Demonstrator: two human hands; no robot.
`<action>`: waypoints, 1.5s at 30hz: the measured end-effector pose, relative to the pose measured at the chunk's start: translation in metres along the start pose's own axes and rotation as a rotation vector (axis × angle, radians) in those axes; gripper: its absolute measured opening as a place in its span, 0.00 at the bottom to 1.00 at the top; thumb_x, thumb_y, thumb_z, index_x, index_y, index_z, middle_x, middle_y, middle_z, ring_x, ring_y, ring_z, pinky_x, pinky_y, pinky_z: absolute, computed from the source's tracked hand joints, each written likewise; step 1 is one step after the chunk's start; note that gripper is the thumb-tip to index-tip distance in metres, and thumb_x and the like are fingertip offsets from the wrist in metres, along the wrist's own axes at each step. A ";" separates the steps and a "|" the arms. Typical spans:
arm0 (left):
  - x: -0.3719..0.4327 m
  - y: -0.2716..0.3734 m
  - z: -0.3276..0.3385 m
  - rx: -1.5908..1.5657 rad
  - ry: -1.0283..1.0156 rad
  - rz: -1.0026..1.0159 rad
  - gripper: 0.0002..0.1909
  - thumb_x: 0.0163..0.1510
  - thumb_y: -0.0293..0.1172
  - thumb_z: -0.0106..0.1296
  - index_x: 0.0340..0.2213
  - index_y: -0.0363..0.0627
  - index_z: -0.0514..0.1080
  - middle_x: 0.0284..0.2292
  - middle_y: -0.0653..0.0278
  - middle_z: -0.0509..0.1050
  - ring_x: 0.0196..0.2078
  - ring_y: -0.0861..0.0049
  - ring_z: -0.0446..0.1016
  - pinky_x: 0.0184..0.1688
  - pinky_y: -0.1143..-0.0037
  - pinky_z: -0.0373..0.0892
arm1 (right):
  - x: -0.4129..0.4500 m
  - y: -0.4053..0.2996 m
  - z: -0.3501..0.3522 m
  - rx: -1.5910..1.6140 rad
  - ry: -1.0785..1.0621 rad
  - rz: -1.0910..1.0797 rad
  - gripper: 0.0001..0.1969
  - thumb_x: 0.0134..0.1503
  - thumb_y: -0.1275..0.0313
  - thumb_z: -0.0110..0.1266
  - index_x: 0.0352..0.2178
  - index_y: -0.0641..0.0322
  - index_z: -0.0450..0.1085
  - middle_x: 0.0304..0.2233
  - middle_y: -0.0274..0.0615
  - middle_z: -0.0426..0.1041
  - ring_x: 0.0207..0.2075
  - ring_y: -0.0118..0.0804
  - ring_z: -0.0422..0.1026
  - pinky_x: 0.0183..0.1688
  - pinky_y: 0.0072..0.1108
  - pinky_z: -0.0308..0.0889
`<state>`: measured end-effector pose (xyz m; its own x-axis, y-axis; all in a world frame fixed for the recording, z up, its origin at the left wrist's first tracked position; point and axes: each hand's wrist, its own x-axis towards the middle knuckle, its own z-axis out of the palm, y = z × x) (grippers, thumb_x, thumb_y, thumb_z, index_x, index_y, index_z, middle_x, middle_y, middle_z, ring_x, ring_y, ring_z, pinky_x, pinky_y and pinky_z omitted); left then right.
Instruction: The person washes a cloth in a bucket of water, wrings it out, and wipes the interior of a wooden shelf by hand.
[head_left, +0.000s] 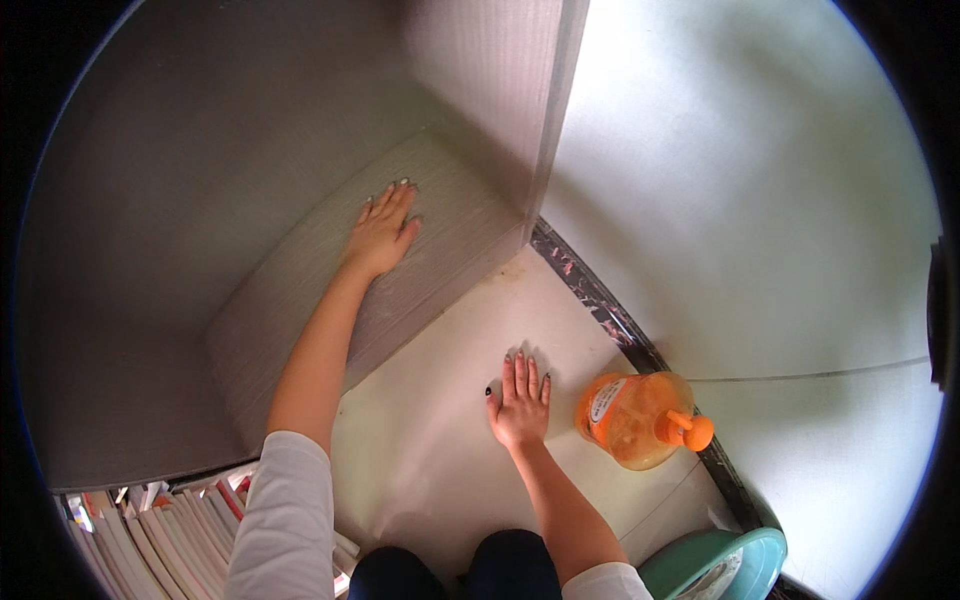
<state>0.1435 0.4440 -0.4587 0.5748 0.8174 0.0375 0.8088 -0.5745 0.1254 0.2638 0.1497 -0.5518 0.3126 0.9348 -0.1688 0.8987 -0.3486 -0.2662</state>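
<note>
My left hand (381, 234) rests palm down on the bottom board of a grey-brown wooden cabinet (450, 232), fingers slightly apart, with nothing in it. Lower down, my right hand (520, 405) lies flat on the pale floor (427, 420), its fingers spread and holding nothing. Just right of that hand stands a large orange pump bottle (637, 420) of translucent plastic, its orange pump head pointing toward the right. The bottle bears a label with writing.
A green plastic basin (686, 559) sits at the bottom right. Several books or magazines (161, 540) stand packed at the lower left. A dark patterned baseboard (600, 300) runs along the pale wall (735, 225). My knees are at the bottom edge.
</note>
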 end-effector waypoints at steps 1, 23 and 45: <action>0.008 0.006 -0.001 0.006 -0.014 0.004 0.28 0.54 0.46 0.27 0.54 0.50 0.44 0.56 0.67 0.44 0.59 0.76 0.40 0.58 0.71 0.37 | 0.003 -0.001 0.000 -0.001 0.006 -0.011 0.31 0.50 0.56 0.35 0.54 0.53 0.42 0.57 0.35 0.38 0.59 0.35 0.36 0.58 0.34 0.33; -0.006 -0.016 0.008 0.076 -0.009 0.117 0.27 0.54 0.44 0.29 0.54 0.50 0.44 0.56 0.64 0.44 0.58 0.74 0.41 0.58 0.71 0.39 | 0.010 0.007 -0.003 0.220 0.285 -0.169 0.30 0.43 0.63 0.47 0.48 0.64 0.54 0.50 0.47 0.55 0.52 0.48 0.52 0.52 0.39 0.46; 0.007 0.040 0.012 -0.064 -0.053 -0.070 0.28 0.54 0.45 0.27 0.53 0.42 0.46 0.55 0.58 0.46 0.58 0.70 0.41 0.57 0.69 0.38 | 0.007 0.012 0.000 0.239 0.294 -0.136 0.28 0.44 0.65 0.47 0.48 0.62 0.54 0.50 0.47 0.56 0.52 0.48 0.53 0.51 0.38 0.47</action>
<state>0.1814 0.4258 -0.4658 0.5242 0.8512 -0.0258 0.8386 -0.5107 0.1894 0.2766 0.1517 -0.5560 0.3011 0.9413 0.1528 0.8521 -0.1937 -0.4862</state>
